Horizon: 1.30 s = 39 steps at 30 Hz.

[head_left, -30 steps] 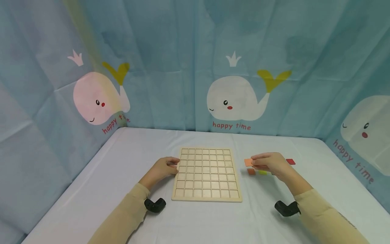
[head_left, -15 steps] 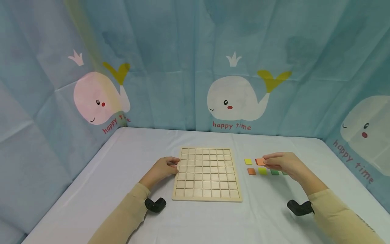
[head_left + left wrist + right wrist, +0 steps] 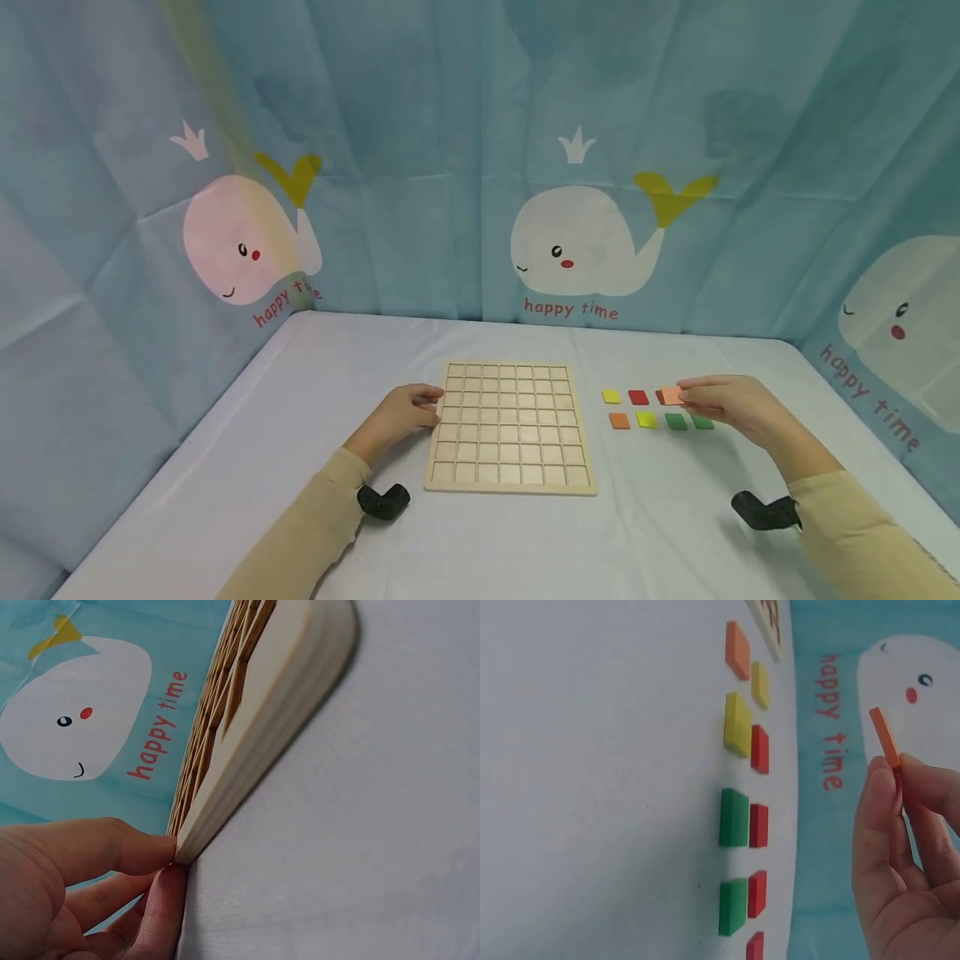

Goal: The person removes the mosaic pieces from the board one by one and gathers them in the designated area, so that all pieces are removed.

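Observation:
A square orange tile (image 3: 670, 396) is pinched between the thumb and fingertips of my right hand (image 3: 738, 408), raised above the table. In the right wrist view the orange tile (image 3: 886, 740) appears nearly edge-on. My left hand (image 3: 397, 421) rests at the left edge of a pale wooden grid board (image 3: 510, 490), thumb and index finger gripping its rim. The left wrist view has the fingers of my left hand (image 3: 97, 870) at the edge of the board (image 3: 247, 750). Below the right hand lie two rows of coloured tiles, partly hidden by it.
Near the board's right side lie a yellow tile (image 3: 611, 397), a red tile (image 3: 638, 397), an orange tile (image 3: 619, 421), a lime-yellow tile (image 3: 647, 420) and green tiles (image 3: 677, 422). More red tiles (image 3: 758, 825) show in the right wrist view. A whale-print curtain (image 3: 420, 233) hangs behind the white table.
My right hand has moved rightward along the tile rows with the orange tile in its fingers, uncovering yellow, red and green tiles. The left hand and board have stayed put.

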Tool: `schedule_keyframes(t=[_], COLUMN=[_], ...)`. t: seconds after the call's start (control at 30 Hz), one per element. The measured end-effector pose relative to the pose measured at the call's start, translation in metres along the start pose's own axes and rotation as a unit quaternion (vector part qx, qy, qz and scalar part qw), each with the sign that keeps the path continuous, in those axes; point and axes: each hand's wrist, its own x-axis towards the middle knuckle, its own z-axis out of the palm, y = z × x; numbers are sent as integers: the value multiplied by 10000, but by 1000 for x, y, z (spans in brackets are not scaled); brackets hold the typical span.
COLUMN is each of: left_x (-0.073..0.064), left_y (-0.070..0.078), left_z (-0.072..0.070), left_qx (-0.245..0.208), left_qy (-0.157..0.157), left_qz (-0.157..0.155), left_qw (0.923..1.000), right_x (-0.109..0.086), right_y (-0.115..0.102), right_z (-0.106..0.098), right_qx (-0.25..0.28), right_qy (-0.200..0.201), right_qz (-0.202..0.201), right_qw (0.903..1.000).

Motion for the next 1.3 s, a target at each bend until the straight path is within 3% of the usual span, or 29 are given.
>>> schedule_keyframes(t=[0.33,1.03,1.3], left_x=[-1,-2,-1], left_y=[1,4,3], left_z=[0,-1,-1], left_qx=[53,89,84], left_qy=[15,10,14], left_qz=[-60,-57,-65], left_qw=[10000,9999,9999], right_x=[-5,-3,-1], right_y=[10,36,51], right_z=[-19,-49,-58], right_qx=[-419,-383,-542], right_qy=[154,79,268], right_qz=[-13,165,226], right_qw=[9990,9991,9979])
